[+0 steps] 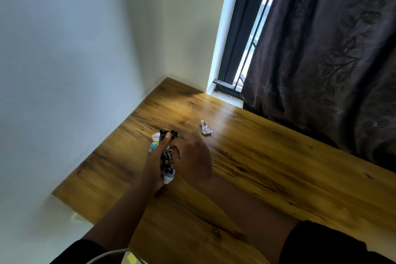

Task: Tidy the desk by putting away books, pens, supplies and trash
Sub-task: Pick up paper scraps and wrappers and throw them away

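- The wooden desk [267, 169] is the reference landmark; every position below is given relative to it.
- The left hand [157, 163] hovers over the middle of the desk, toward its wall side. Its fingers and thumb are curled round a bunch of wrappers [166, 154]: a black printed one, with scraps of white and pale blue showing at the edges.
- Judgement: the trash is bunched in one fist so that several pieces can leave the desk in a single trip.
- The right hand [192, 156] sits just beside the left, touching the bundle. Its fingers are bent toward the wrappers, but the back of the hand hides whether they pinch anything; its grasp cannot be told.
- Judgement: the right hand is probably feeding or pressing a piece into the left-hand bundle.
- One crumpled white scrap [206, 128] lies alone on the desk surface, beyond the hands toward the window edge, apart from both.
- Judgement: this scrap is the remaining pickup; no bin is visible, so the drop point cannot be stated.
- The dark curtain [332, 60] hangs over the far edge of the desk.
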Available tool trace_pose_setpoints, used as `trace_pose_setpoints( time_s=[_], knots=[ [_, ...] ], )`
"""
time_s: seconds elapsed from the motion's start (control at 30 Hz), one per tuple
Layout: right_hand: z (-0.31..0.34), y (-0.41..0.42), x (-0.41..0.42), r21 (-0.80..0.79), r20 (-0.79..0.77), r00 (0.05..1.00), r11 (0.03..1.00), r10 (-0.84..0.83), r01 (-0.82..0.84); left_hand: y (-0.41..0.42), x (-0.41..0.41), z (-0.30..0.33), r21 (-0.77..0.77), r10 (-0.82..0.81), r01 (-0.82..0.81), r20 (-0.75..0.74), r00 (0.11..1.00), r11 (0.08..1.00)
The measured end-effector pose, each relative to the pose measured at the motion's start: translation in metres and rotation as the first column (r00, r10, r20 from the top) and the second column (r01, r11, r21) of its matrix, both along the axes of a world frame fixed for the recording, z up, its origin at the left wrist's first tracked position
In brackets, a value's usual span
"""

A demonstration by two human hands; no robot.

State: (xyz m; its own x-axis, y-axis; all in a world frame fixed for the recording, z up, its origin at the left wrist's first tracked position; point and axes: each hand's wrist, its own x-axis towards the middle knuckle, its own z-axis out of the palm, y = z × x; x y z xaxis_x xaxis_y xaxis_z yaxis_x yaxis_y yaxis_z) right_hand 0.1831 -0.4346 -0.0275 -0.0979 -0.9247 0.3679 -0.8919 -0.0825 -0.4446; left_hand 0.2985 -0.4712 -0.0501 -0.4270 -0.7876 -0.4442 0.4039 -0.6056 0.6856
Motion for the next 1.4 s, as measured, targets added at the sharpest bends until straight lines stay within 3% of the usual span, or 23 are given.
trace_pose_setpoints(
  time_s=[0.13, 0.23, 0.33, 0.4, 0.47, 0.57, 0.77, 0.87, 0.97, 1.03, 1.1, 1.23, 1.4],
  knots=[
    [-0.005, 0.000, -0.012, -0.006, 0.125, 0.992, 1.000, 0.003, -0.002, -0.002, -0.001, -0.002, -0.040, 0.036, -0.033, 0.083, 0.996, 0.999],
    [-0.010, -0.006, -0.030, -0.020, 0.198, 0.975, 0.994, -0.102, 0.108, -0.004, -0.003, -0.004, -0.064, 0.019, -0.012, 0.109, 0.994, 0.998],
    [-0.018, -0.018, -0.054, 0.062, 0.057, 0.982, 0.982, -0.182, 0.178, -0.003, -0.003, -0.003, -0.116, -0.018, 0.033, 0.127, 0.992, 0.993],
    [-0.027, -0.030, -0.072, 0.190, -0.128, 0.971, 0.956, -0.201, 0.223, -0.002, -0.002, -0.002, -0.122, -0.034, 0.047, 0.111, 0.993, 0.991],
    [-0.037, -0.040, -0.087, 0.296, -0.266, 0.951, 0.926, -0.155, 0.234, -0.002, -0.003, -0.001, -0.106, -0.024, 0.034, 0.094, 0.995, 0.994],
    [-0.043, -0.042, -0.099, 0.355, -0.302, 0.953, 0.924, -0.030, 0.142, -0.003, -0.002, -0.001, -0.088, -0.033, 0.040, 0.083, 0.996, 0.995],
    [-0.039, -0.010, -0.095, 0.232, -0.189, 0.957, 0.937, -0.218, 0.259, -0.004, 0.000, -0.004, -0.063, -0.076, 0.085, 0.128, 0.989, 0.994],
    [-0.029, 0.011, -0.089, 0.223, 0.063, 0.947, 0.930, -0.314, 0.293, -0.003, -0.007, -0.003, -0.041, -0.107, 0.116, 0.179, 0.978, 0.992],
    [-0.008, 0.026, -0.076, 0.074, 0.344, 0.880, 0.944, -0.327, 0.322, 0.007, -0.028, 0.004, -0.031, -0.145, 0.151, 0.150, 0.978, 0.988],
    [0.012, 0.038, -0.067, -0.007, 0.452, 0.841, 0.941, -0.299, 0.338, 0.019, -0.051, 0.007, -0.024, -0.169, 0.172, 0.101, 0.980, 0.985],
    [0.029, 0.055, -0.064, -0.022, 0.462, 0.834, 0.937, -0.300, 0.349, 0.035, -0.078, 0.013, -0.019, -0.197, 0.198, 0.034, 0.980, 0.980],
    [0.040, 0.100, -0.081, -0.060, 0.344, 0.873, 0.919, -0.347, 0.389, 0.074, -0.127, 0.027, -0.005, -0.361, 0.362, -0.083, 0.929, 0.932],
    [0.031, 0.167, -0.121, -0.036, 0.236, 0.747, 0.763, -0.622, 0.646, 0.139, -0.189, 0.044, -0.065, -0.541, 0.537, -0.141, 0.829, 0.841]
  ],
)
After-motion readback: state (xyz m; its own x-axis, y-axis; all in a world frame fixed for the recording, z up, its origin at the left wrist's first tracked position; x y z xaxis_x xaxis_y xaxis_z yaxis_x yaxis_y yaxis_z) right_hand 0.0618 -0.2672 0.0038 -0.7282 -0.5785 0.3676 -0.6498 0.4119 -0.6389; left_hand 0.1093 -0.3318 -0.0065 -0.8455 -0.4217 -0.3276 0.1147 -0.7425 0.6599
